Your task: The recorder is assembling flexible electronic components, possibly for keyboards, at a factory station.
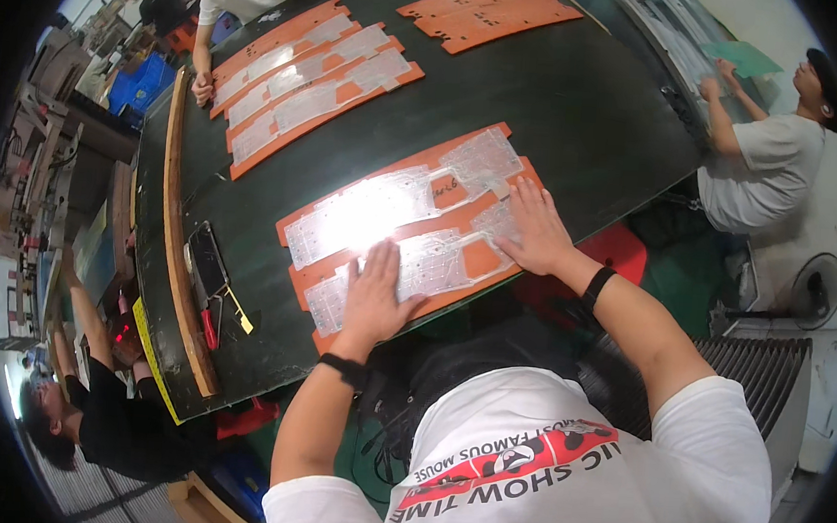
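Two silver, perforated sheets lie on orange boards at the near edge of a dark green table [598, 143]. My left hand [378, 295] rests flat, fingers spread, on the left half of the nearer silver sheet [432, 270]. Across its right end lies my right hand [538, 230], also flat with fingers apart, partly over the orange board [482, 259]. Just beyond, the farther silver sheet [332, 229] reflects a bright glare. Neither hand grips anything, and both hide parts of the sheet and board beneath them.
More orange boards with silver sheets [278, 131] lie far left, by a person's hand [202, 88]. Bare orange boards [491, 19] sit at the back. A wooden bar [177, 256], a black flat object [208, 260] and a red-handled tool [209, 329] lie left. Other people work on both sides.
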`<state>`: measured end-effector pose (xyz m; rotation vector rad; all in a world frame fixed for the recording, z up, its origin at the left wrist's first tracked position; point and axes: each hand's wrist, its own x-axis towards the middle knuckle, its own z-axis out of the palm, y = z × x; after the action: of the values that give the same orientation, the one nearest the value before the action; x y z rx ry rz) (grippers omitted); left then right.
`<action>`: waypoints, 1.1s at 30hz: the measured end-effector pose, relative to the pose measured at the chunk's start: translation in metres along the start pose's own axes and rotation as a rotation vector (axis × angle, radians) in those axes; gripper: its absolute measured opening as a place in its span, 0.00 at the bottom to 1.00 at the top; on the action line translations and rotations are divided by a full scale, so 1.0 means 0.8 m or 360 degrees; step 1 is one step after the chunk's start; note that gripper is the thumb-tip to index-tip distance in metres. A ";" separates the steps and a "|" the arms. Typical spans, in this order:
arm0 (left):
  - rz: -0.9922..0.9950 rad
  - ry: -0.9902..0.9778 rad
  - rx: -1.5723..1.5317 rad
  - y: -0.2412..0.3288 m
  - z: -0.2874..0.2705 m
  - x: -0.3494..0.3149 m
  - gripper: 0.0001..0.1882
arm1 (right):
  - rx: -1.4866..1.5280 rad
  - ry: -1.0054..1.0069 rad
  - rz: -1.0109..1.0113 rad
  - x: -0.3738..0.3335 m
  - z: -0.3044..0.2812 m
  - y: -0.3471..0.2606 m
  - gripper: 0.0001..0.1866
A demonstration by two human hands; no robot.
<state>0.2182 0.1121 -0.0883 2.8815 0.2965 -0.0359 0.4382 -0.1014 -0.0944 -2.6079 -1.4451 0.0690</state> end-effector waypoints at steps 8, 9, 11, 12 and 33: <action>-0.0391 0.0109 0.0125 -0.058 0.001 -0.075 0.40 | 0.0588 -0.0072 0.0123 0.012 -0.017 0.020 0.40; -0.0373 0.0110 0.0117 -0.053 0.001 -0.070 0.40 | 0.0461 -0.0127 0.0250 0.023 -0.032 -0.004 0.39; -0.0533 0.0088 0.0151 -0.028 -0.006 -0.050 0.38 | 0.0191 -0.0036 0.0260 0.040 -0.025 -0.037 0.37; -0.0460 0.0199 0.0028 -0.022 0.000 -0.040 0.40 | 0.0058 0.0099 0.0112 0.046 -0.004 -0.058 0.36; -0.0224 -0.0002 -0.0158 0.007 -0.027 0.032 0.41 | -0.0187 0.0251 0.0950 0.045 0.008 0.070 0.40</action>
<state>0.2446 0.1166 -0.0675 2.7574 0.4859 -0.0463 0.5034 -0.0997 -0.1085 -2.9651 -0.6030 -0.1526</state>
